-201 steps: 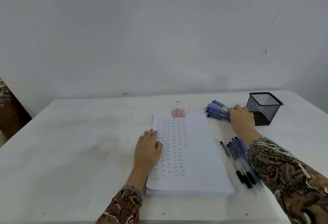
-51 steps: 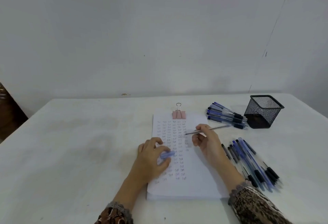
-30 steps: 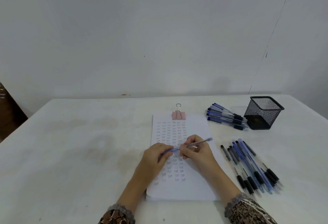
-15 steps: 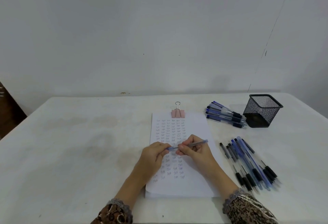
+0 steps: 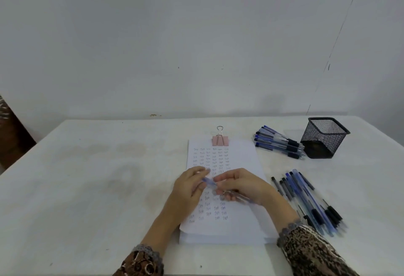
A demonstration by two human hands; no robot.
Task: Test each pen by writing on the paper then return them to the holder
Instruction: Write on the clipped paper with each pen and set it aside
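Over the clipped paper stack (image 5: 241, 155), filled with rows of small written marks, I hold one blue pen (image 5: 209, 181) between both hands. My left hand (image 5: 189, 188) pinches its blue cap end. My right hand (image 5: 243, 185) grips the clear barrel, which runs down to the right under my fingers. The black mesh holder (image 5: 324, 138) stands at the back right, and no pens show above its rim. One bunch of blue pens (image 5: 277, 143) lies just left of the holder. A second bunch of blue and black pens (image 5: 306, 199) lies to the right of the paper.
A pink binder clip (image 5: 220, 140) holds the top of the paper. The white table (image 5: 87, 177) meets a plain white wall at the back. A brown object (image 5: 11, 135) stands past the table's left edge. Patterned sleeves cover both my forearms.
The pen's free end has swung from the upper right down to the lower right under my right hand. My left fingers stay on its blue end. Both hands sit slightly closer to me.
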